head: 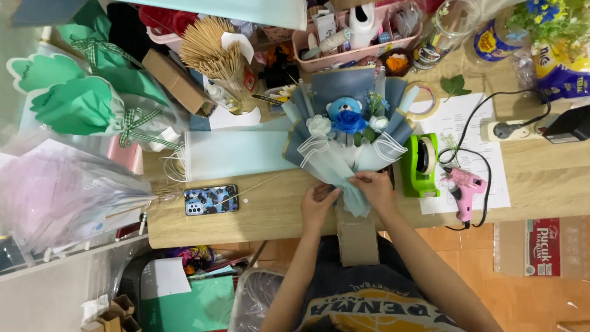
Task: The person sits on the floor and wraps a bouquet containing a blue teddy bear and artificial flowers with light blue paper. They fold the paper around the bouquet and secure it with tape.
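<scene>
From the head camera, the left hand (318, 203) and the right hand (373, 186) both pinch the pale wrap at the neck of the blue bouquet (348, 138), which lies on the bench (276, 212). If a hand lets go, the wrap could spring loose. The green tape holder (420, 165) sits just beside.

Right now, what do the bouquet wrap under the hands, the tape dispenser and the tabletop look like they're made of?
Bouquet wrap: matte blue-grey paper sheets, it seems, with crisp folds and pale edging; the lighter inner layer looks thin and slightly translucent. Tape dispenser: glossy bright green plastic, by its moulded shape. Tabletop: light wood or wood-look laminate, with visible grain; which one is unclear.
</scene>
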